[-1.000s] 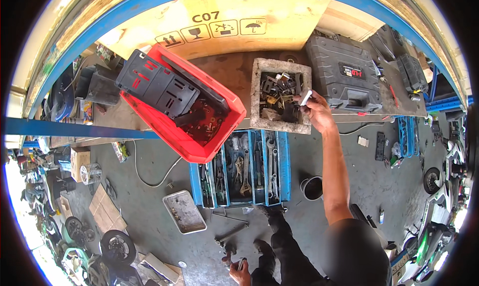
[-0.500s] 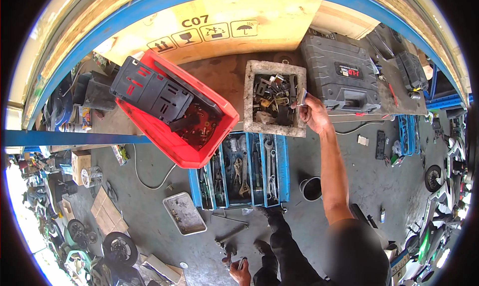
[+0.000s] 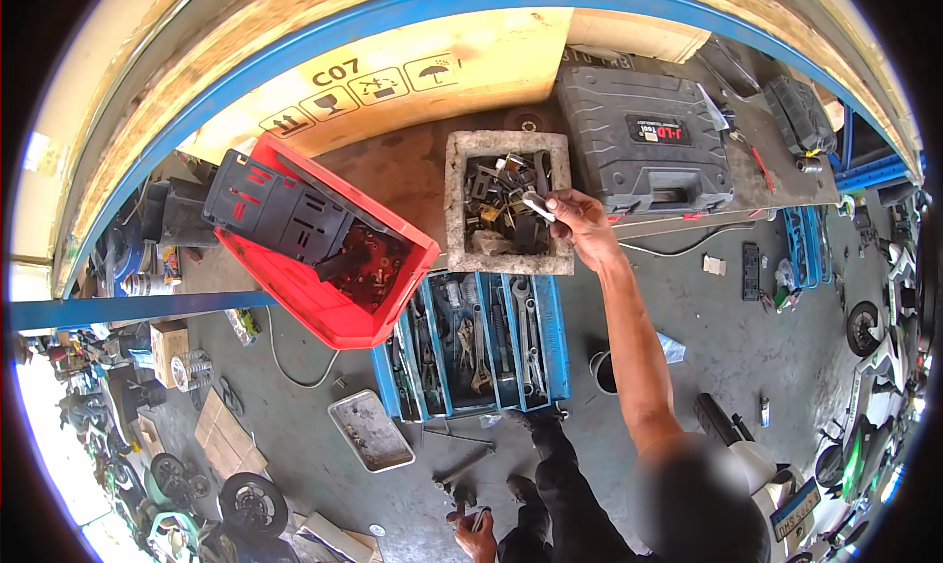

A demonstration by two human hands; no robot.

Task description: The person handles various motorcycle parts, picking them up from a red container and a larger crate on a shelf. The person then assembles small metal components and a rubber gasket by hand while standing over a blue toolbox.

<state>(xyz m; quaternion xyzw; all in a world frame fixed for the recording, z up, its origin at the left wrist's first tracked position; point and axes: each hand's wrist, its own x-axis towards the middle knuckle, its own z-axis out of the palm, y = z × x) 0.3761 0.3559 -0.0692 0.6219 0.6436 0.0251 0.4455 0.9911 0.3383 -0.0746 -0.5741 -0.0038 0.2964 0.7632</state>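
My right hand [image 3: 583,225] is closed on a small silvery metal piece [image 3: 537,206] at the right side of a square, pale, rough-walled box [image 3: 511,264]. Inside that box lie several mixed metal parts [image 3: 494,197], dark, silvery and brassy. Down at the lower edge, my left hand [image 3: 475,540] is also closed, its fingers curled around a small metal part [image 3: 480,520] whose exact kind I cannot make out. A blue toolbox [image 3: 557,352] stands open below the pale box, holding wrenches and pliers.
To the left, a red bin [image 3: 295,296] holds a black plastic panel [image 3: 270,207] and small hardware. A dark tool case [image 3: 643,136] sits on the bench at right. On the floor are a metal tray [image 3: 356,433], a dark cup-like container [image 3: 602,371] and a long-handled tool [image 3: 467,468].
The whole view has shifted, so the bench things appear farther left. In my right hand the metal piece has turned from upright to slanting, its end pointing left over the box.
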